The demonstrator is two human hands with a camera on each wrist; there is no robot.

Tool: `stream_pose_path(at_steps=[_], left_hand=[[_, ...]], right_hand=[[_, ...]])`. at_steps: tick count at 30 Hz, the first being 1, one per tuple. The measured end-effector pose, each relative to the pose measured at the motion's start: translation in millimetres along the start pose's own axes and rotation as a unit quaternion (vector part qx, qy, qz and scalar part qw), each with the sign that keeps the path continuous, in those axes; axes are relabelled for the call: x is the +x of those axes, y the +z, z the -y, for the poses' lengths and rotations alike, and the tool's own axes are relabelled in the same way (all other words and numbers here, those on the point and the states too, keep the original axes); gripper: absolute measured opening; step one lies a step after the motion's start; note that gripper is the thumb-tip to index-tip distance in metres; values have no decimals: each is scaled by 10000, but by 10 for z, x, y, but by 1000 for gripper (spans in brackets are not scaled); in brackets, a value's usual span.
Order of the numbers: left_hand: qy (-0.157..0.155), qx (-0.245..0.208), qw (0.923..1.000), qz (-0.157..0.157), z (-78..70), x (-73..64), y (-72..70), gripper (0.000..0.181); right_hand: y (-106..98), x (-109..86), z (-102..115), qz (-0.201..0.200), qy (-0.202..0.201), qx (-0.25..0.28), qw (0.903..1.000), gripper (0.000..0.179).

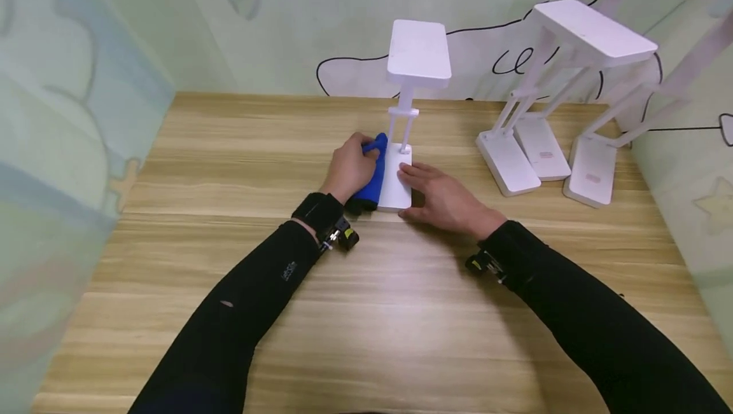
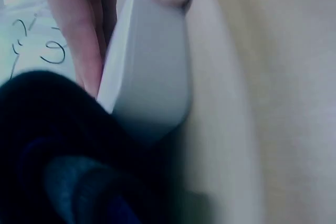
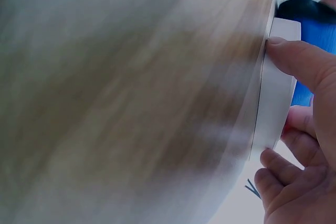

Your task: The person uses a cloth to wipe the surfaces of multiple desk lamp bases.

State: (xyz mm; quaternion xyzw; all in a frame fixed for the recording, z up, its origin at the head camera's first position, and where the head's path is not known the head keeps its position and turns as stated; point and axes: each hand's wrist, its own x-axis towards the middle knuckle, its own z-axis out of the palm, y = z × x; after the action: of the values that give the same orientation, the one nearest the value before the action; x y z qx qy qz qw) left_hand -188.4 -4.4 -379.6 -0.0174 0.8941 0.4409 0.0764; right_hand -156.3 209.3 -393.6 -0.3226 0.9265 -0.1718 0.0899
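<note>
A white desk lamp (image 1: pixel 420 51) stands upright near the back of the table, its long base pointing towards me. My left hand (image 1: pixel 349 169) grips a bunched blue cloth (image 1: pixel 375 175) along the left side of that base. On the other side, my right hand (image 1: pixel 443 201) holds the base, with the thumb at its near right corner and the fingertips over its upper right edge. In the right wrist view the thumb presses the side of the base (image 3: pixel 275 93). The dark folds of the cloth (image 2: pixel 68 140) cover part of the left wrist view.
Several more white desk lamps (image 1: pixel 509 163) stand close together at the back right, their heads reaching high. A wall with painted drawings (image 1: pixel 298 26) borders the wooden table (image 1: pixel 240 153) at the back and both sides.
</note>
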Motion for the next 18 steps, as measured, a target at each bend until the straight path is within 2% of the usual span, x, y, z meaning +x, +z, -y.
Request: stream_pose_path(at_steps=[4, 7, 10, 14, 16, 18], left_hand=[[129, 275, 9983, 500, 103, -234, -54, 33], [21, 322, 9962, 806, 111, -267, -80, 33], [-140, 51, 9971, 749, 98, -154, -110, 35], [-343, -553, 9975, 271, 107, 57, -147, 37], [-437, -693, 9965, 166, 121, 94, -176, 38], [-446, -631, 9966, 291, 135, 53, -197, 37]], right_hand=[[1, 0, 6, 11, 5, -36, 10000, 84], [-13, -22, -11, -13, 18, -63, 10000, 84], [-8, -17, -6, -39, -1, -51, 10000, 84], [31, 42, 50, 23, -90, 20, 10000, 84], [48, 78, 84, 51, -147, 62, 9999, 85], [45, 102, 100, 44, -185, 56, 9998, 85]])
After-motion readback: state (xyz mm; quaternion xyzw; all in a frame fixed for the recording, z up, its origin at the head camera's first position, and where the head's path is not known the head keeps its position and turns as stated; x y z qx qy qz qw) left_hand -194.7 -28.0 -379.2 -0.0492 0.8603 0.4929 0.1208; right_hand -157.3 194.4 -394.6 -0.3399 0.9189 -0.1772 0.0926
